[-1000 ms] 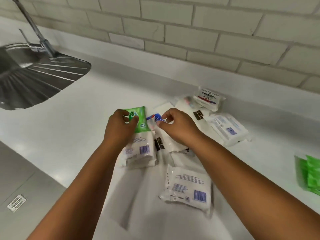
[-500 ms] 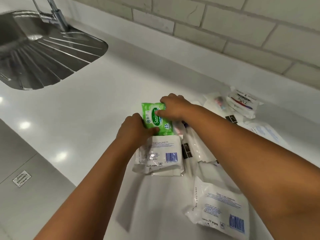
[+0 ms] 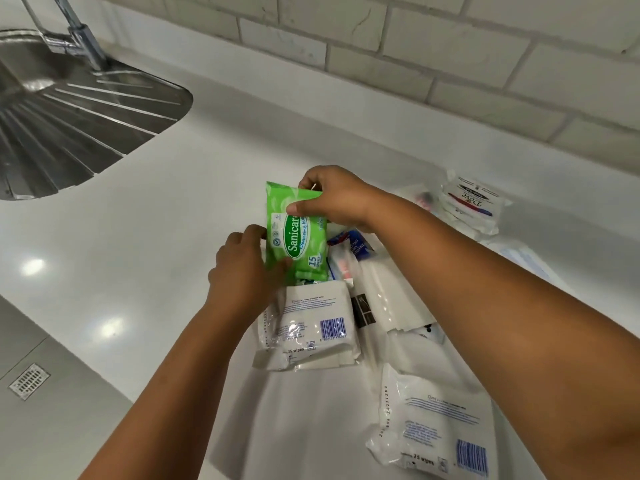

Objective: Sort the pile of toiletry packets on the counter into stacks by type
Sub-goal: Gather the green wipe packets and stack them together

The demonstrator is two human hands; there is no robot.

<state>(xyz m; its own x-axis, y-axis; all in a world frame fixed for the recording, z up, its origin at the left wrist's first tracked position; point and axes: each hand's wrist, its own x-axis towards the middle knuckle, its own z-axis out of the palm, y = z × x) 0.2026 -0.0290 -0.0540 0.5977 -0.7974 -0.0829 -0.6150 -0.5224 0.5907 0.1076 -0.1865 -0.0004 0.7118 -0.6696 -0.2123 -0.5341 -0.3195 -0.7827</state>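
A green Sanicare wipes packet [image 3: 298, 237] is tilted up above the pile in the middle of the white counter [image 3: 145, 237]. My right hand [image 3: 332, 199] pinches its top edge. My left hand [image 3: 242, 271] grips its lower left side with the thumb on the front. Just below lies a white wipes packet [image 3: 308, 327] with a blue barcode. A second white wipes packet [image 3: 436, 431] lies nearer me on the right. A small blue-and-red toothpaste sachet [image 3: 349, 244] and long white sachets [image 3: 388, 299] sit under my right forearm. White Dove packets [image 3: 471, 202] lie by the wall.
A steel sink drainer [image 3: 79, 119] with a tap [image 3: 79, 39] takes up the far left. A brick wall [image 3: 450, 64] runs behind the counter. The counter's front edge [image 3: 86, 358] drops to a grey floor with a drain grate [image 3: 29, 381].
The green packet has come up off the pile and now stands more upright. My right hand moved from the toothpaste sachet onto the packet's top edge. The view shifted left.
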